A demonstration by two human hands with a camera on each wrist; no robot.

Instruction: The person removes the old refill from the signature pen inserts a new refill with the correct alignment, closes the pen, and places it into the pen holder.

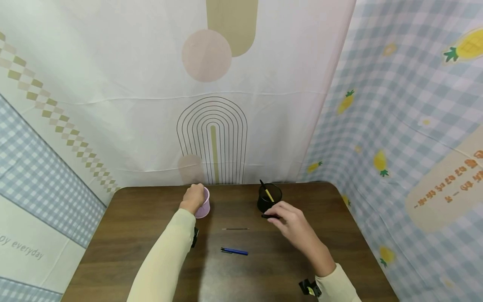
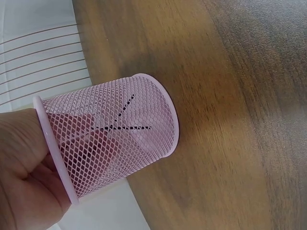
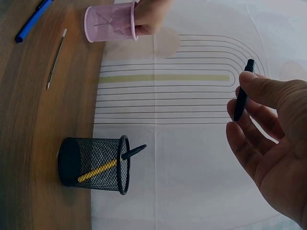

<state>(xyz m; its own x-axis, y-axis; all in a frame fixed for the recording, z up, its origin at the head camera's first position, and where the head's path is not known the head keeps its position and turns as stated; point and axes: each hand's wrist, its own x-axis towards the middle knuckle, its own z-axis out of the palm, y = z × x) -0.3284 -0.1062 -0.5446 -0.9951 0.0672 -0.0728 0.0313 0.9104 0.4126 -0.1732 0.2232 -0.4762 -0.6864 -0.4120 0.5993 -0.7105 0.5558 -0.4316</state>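
Observation:
My left hand (image 1: 193, 197) reaches down into a pink mesh pen cup (image 1: 204, 206) at the back of the table. In the left wrist view its fingers show through the mesh beside thin dark sticks (image 2: 129, 128); I cannot tell whether they grip one. My right hand (image 1: 292, 221) pinches a short black pen barrel piece (image 3: 242, 96) between thumb and fingertips, the narrower stepped end upward in the right wrist view. Close by that hand stands a black mesh pen cup (image 1: 264, 202), with a yellow-and-black pen (image 1: 268, 193) leaning inside and its dark end above the rim.
Between the two arms a thin pen refill (image 1: 235, 229) lies crosswise on the brown wooden table (image 1: 151, 218). Nearer the front lies a blue pen (image 1: 235, 251) with a clip. Patterned cloth (image 1: 151, 138) hangs along the table's back edge and sides.

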